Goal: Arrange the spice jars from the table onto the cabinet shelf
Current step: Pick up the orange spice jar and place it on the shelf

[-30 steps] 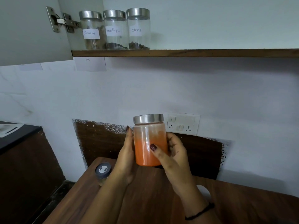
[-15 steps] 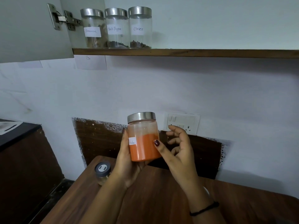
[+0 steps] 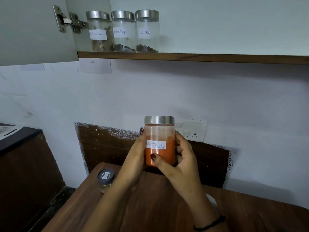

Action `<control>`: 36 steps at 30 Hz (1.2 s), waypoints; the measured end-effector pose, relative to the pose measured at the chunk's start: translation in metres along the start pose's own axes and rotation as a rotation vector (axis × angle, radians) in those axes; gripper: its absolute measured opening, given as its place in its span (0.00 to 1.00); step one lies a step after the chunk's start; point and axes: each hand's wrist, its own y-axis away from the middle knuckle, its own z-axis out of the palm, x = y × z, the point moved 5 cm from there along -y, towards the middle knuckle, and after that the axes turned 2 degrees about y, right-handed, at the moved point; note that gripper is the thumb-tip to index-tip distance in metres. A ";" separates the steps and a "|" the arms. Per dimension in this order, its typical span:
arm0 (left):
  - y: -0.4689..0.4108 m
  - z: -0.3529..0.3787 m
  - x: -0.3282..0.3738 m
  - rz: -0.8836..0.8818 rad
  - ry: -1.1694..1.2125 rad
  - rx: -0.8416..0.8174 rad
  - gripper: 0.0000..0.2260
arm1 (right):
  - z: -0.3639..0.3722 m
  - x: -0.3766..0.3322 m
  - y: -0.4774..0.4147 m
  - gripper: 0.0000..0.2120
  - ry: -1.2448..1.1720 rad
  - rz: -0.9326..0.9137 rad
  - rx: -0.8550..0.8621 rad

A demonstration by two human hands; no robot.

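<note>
The fingers [image 3: 180, 139] of the right hand [image 3: 184, 162] curl round the back of the chilli powder jar [image 3: 164, 156], and the thumb presses on the front, just under the white label. The left hand [image 3: 135, 158] grips the other side, with one dark nail showing near the top. Both hands hold this jar upright in the air, above the counter [image 3: 150, 208]. Its silver lid is on, and orange-red powder fills about half of it. Below the fingers and to their left, a small jar with a dark lid [image 3: 105, 179] stands on the counter. High above the fingers and to their left, three jars stand in a row on the cabinet shelf [image 3: 200, 58]: the cinnamon jar [image 3: 98, 30], the black pepper jar [image 3: 123, 30] and the cloves jar [image 3: 147, 30]. The shelf past the cloves jar has room. I think three jars are done, the chilli powder jar has to go up next, and the small jar is left after that. The arms hide part of the counter, so there may be more.
</note>
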 end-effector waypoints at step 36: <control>-0.103 0.052 0.206 0.919 -0.537 0.020 0.21 | -0.069 -0.187 -0.204 0.29 0.341 -0.385 0.048</control>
